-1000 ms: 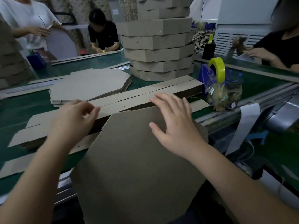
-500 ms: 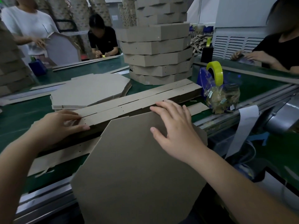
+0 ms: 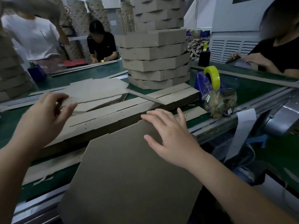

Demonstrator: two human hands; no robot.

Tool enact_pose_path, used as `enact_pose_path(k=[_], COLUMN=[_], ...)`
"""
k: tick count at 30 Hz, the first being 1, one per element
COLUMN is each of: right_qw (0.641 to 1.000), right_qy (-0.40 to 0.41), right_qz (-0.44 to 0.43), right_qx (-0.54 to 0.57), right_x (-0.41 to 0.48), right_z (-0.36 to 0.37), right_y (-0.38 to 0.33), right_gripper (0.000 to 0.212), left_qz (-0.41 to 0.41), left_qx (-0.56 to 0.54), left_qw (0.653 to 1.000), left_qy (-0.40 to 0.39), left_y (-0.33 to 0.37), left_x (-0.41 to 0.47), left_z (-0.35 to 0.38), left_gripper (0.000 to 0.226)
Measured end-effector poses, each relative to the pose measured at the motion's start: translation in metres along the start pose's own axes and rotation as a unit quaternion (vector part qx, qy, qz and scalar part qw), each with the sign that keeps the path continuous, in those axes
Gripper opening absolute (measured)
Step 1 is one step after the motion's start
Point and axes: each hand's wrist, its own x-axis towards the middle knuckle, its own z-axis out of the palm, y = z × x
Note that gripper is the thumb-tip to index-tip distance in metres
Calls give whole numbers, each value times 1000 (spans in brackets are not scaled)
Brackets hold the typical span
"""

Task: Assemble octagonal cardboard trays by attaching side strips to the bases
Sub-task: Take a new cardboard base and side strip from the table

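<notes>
left hand (image 3: 48,117) pinches left end of side strip (image 3: 84,100) between thumb and fingers; strip held clear above pile of strips (image 3: 113,117) on green table (image 3: 97,75), outline blurred. right hand (image 3: 171,143) relaxed, fingers spread flat, pressing far part of octagonal base (image 3: 129,183); base tilted against near table edge. finished trays (image 3: 155,62) stacked far centre; yellow tape roll (image 3: 213,76) at right

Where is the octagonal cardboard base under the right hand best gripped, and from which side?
Probably at its near part, from the person's side. The octagonal base is flat and thin, and its near part overhangs the table edge, so fingers can slip under there. Its far edge lies by the stack of strips, where the right hand rests.
</notes>
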Motion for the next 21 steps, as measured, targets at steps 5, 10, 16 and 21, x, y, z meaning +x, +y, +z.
enact_pose_path(k=[5,10,16,21], right_qw=[1000,999,984,951], right_qy=[9,3,89,208], right_qz=[19,39,96,40], right_qx=[-5,19,120,226], right_x=[0,-1,-3,4], right_z=[0,-2,-3,-17], right_y=[-2,2,11,-6], right_gripper=[49,51,43,30], left_qz=[11,45,23,33], left_qx=[4,-17,-34,-58], left_qw=[997,993,988,982], left_qy=[70,110,151,179], left_y=[4,-7,-27,2], left_x=[10,21,43,50], left_z=[-4,2,0,-10], left_gripper=[60,47,43,44])
